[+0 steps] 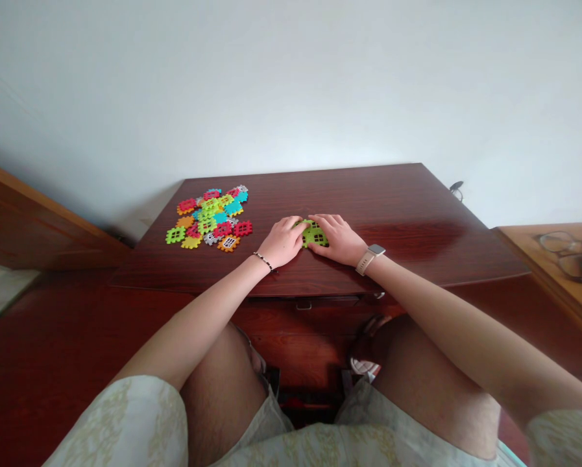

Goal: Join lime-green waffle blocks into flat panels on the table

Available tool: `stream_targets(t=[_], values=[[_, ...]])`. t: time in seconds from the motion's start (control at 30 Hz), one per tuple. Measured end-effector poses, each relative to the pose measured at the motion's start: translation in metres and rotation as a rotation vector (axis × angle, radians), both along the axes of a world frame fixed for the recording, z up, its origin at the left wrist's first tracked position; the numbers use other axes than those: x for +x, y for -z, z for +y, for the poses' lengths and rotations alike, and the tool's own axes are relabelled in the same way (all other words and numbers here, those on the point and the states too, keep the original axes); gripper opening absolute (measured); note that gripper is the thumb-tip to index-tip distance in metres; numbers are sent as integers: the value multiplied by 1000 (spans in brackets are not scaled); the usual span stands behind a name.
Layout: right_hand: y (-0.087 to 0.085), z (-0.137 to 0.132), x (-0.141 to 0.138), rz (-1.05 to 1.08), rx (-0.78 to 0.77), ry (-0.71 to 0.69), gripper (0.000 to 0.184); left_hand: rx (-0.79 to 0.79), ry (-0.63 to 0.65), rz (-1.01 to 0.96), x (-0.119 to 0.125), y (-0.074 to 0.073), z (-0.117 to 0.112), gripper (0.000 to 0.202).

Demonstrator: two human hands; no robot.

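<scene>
Between my hands lies a green interlocking plastic tile piece [314,233] with window-like openings, low over the table. More than one tile may be joined in it; my fingers cover its sides. My left hand [283,242] grips its left edge, thumb and fingers curled against it. From the right, my right hand [340,240] holds it with the fingers over the far edge and the thumb at the near edge. Left of my hands is a loose pile of notched tiles [207,219] in green, red, blue, yellow, orange and grey.
The dark wooden table [388,194] stands against a pale wall [291,84]. A drawer handle [303,307] shows on its front. To the right, eyeglasses [575,253] rest on a lighter wooden surface [524,240]. My knees are below the near edge.
</scene>
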State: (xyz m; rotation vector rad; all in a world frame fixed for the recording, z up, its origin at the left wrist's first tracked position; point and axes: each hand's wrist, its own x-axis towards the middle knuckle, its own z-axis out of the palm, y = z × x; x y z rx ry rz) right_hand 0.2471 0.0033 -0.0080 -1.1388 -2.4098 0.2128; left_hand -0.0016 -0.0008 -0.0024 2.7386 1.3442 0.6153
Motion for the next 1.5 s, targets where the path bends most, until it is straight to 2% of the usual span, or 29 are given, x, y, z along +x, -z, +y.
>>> stream_targets(t=[0.43, 0.7, 0.97, 1.2, 1.5], values=[[-2, -1, 0, -8, -9, 3, 79, 13, -19, 7, 3, -2, -4, 45], [0, 0, 0, -7, -7, -3, 79, 39, 34, -16, 4, -6, -6, 41], [0, 0, 0, -8, -4, 0, 79, 28, 32, -7, 3, -5, -4, 42], [-1, 0, 0, -8, -4, -1, 79, 8, 28, 33, 4, -10, -4, 43], [-3, -1, 0, -17, -6, 6, 78, 52, 60, 52, 7, -12, -8, 43]])
